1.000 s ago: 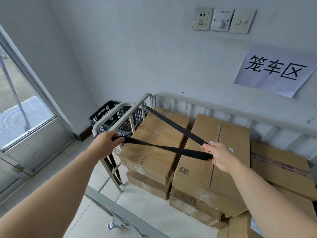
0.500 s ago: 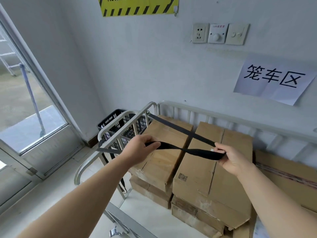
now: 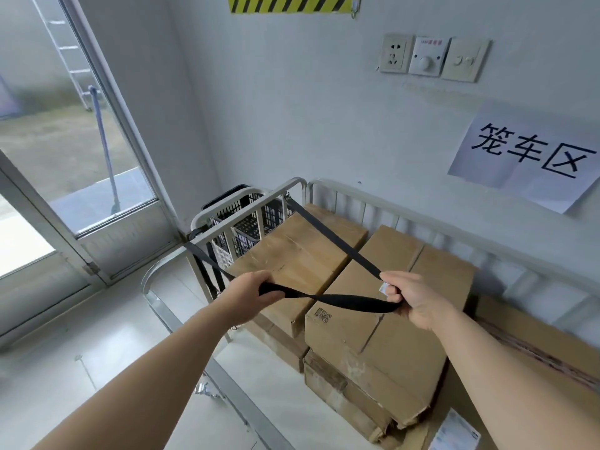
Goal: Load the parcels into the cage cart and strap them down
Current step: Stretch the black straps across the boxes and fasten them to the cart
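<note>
Several brown cardboard parcels (image 3: 406, 319) are stacked inside the white metal cage cart (image 3: 422, 219). A black strap (image 3: 337, 300) runs from the cart's far-left corner post down to my right hand (image 3: 412, 297), which grips it above the middle parcel. From there the strap crosses, twisted once, to my left hand (image 3: 250, 295), which also grips it. Past my left hand the strap continues to the cart's left side rail (image 3: 227, 222). Both hands hover just above the parcels.
A black plastic crate (image 3: 246, 216) stands in the corner behind the cart's left rail. A glass door (image 3: 81, 157) is at the left. The wall carries a socket, switches and a paper sign. Light floor lies at the lower left.
My left hand has slid along the strap from the side rail toward the middle of the cart, closer to my right hand. The view has tilted upward.
</note>
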Motion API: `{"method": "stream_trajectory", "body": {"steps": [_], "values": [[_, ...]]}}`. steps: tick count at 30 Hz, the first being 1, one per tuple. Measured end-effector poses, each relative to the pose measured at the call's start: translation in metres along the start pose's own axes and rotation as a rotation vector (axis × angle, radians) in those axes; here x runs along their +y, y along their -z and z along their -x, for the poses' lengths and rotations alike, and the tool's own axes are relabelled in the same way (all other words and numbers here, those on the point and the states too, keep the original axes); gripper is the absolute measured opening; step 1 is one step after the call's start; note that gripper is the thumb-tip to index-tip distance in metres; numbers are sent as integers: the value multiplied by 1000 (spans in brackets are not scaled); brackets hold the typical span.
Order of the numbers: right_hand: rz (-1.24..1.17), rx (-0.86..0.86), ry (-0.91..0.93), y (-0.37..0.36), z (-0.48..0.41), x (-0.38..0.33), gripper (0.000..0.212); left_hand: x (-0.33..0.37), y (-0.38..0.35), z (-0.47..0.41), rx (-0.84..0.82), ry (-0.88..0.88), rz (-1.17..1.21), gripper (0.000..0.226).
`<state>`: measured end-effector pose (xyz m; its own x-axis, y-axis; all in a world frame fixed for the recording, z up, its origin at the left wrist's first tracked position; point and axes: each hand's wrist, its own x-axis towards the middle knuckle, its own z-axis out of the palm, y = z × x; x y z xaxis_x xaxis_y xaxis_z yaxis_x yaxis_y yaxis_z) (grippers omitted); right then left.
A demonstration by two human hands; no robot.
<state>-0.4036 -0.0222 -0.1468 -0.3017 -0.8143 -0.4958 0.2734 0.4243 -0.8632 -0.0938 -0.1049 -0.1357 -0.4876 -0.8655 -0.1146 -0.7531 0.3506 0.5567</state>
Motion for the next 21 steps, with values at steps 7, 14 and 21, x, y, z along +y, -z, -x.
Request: {"method": "stream_trajectory", "body": {"steps": [7,14,21], "values": [[174,-53,18,-41,-20,5,16,-73,25,-9,130,11,-430,16],[255,-40,-48,-84,-57,-9,24,-153,68,-61,204,45,-561,9],[182,74,-134,-165,-90,-23,24,-252,123,-123,151,66,-535,11]]}}
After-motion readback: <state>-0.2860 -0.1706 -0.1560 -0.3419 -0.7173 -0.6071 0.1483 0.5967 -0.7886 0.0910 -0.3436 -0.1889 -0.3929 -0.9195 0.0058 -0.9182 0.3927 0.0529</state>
